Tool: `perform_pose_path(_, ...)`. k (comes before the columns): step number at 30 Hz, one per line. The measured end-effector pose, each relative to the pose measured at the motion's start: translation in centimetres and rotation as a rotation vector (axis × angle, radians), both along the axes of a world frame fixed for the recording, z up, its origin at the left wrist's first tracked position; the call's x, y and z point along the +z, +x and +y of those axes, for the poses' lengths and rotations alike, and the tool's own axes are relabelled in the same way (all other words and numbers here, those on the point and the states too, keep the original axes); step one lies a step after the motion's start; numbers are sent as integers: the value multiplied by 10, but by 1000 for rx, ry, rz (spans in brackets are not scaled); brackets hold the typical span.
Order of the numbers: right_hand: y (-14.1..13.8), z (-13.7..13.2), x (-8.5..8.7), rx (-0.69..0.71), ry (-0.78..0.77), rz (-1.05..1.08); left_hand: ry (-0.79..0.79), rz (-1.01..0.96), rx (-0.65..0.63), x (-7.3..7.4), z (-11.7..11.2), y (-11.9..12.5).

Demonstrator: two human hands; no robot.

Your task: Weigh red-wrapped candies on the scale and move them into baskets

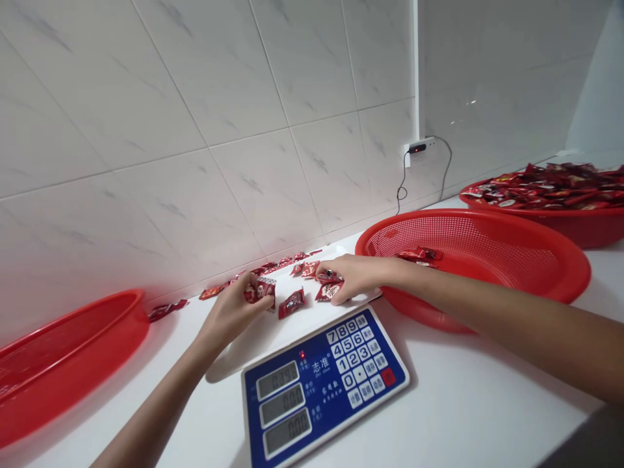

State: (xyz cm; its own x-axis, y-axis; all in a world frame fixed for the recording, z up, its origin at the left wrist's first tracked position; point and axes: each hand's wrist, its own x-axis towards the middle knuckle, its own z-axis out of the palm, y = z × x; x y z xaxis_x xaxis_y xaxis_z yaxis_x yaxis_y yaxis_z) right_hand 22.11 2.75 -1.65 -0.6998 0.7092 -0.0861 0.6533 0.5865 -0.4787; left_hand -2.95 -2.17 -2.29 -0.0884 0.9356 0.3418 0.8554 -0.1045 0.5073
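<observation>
My left hand [233,304] is closed on red wrapped candies [264,291] over the left part of the white scale pan [253,344]. My right hand [357,273] reaches in from the right, its fingers closed around a red wrapped candy [328,276] above the pan. Another candy [324,292] lies just under those fingers. Between my hands one dark red candy [292,303] rests on the pan, and a few more [307,268] lie behind it. In front is the scale's blue keypad panel [322,390] with three displays.
A row of candies [212,292] lies along the tiled wall behind the scale. At left stands a red basin [121,305]. On the right, a red perforated basket [531,253] holds a few candies, and a basin heaped with candies [550,188] stands beyond. A cable [404,175] hangs from the wall socket.
</observation>
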Motion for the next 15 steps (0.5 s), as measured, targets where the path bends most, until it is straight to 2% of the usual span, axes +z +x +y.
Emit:
perform_pose_path(4,0,-1,-1,-1,14,33,14,-125,-2,3,-11,-2)
perform_pose_path(7,0,-1,-2,-2,12,54,-11,-118,-46,8,-14,-1)
perform_pose_path(10,0,0,-3,-22,7,58,-47,73,-143,6,-11,8)
perform_pose_path(13,0,0,-2,-46,4,54,-62,287,-205,-3,-6,22)
perform_pose_path(15,1,-1,-1,-48,10,44,-45,315,-209,-10,-4,31)
